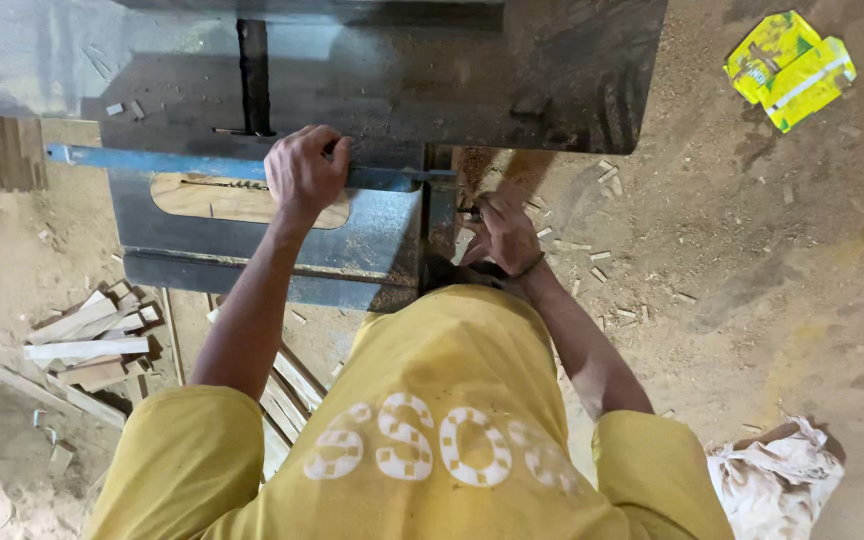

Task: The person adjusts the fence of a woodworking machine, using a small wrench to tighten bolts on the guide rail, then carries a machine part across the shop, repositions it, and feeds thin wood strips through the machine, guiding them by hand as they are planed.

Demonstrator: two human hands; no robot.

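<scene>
I look down my yellow shirt at a grey metal saw table (372,70). My left hand (304,170) is closed around the blue metal rail (152,160) that runs along the table's near edge. My right hand (500,232) is lower, at the machine's right side, fingers curled on a small dark part that I cannot make out. A dark slot (253,75) cuts into the table top above my left hand. An oval opening in the lower metal panel (382,225) shows a drill bit (222,184) lying across it.
Offcuts of pale wood (92,345) lie piled on the sawdust floor at the left. Small wood chips (602,250) scatter to the right of the machine. A crumpled yellow packet (790,68) lies top right, a white cloth (777,480) bottom right.
</scene>
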